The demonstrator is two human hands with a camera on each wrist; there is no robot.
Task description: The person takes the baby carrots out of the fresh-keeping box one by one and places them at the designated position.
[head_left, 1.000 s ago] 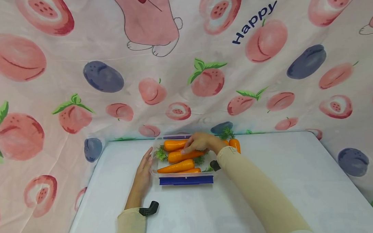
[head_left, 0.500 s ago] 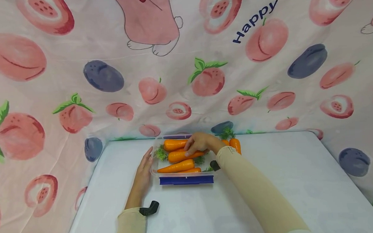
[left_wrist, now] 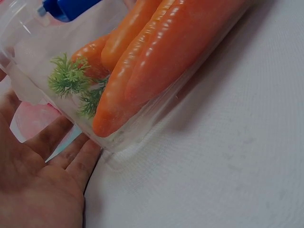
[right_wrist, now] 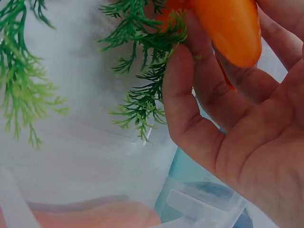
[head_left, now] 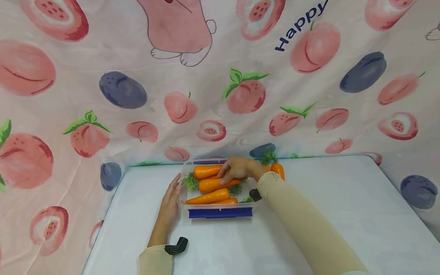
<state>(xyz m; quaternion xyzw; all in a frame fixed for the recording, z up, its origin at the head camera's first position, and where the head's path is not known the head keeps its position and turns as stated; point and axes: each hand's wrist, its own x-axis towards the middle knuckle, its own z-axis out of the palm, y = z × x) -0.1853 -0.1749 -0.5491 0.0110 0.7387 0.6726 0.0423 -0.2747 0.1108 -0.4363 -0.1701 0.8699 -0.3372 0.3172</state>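
A clear plastic container [head_left: 222, 206] with blue side latches holds several orange carrots with green feathery tops. My right hand [head_left: 241, 168] reaches in over its right side and grips one carrot [head_left: 208, 185] lying across the middle. In the right wrist view, the tapered end of that carrot [right_wrist: 232, 35] lies between thumb and fingers, with green leaves [right_wrist: 147, 80] beside the fingertips. My left hand [head_left: 169, 200] rests along the container's left end. Seen from the left wrist, its straight fingers [left_wrist: 83, 161] reach the clear wall, with carrots [left_wrist: 156, 61] behind the plastic.
Two more carrots [head_left: 277, 170] lie just right of the container, partly behind the right forearm. A blue latch flap [head_left: 220, 213] sticks out at the container's front over the white table [head_left: 217, 255]. A fruit-print cloth [head_left: 189, 82] hangs close behind the table's back edge.
The right thumb has shifted slightly to the right along the middle carrot. The left hand and the container stay as they were.
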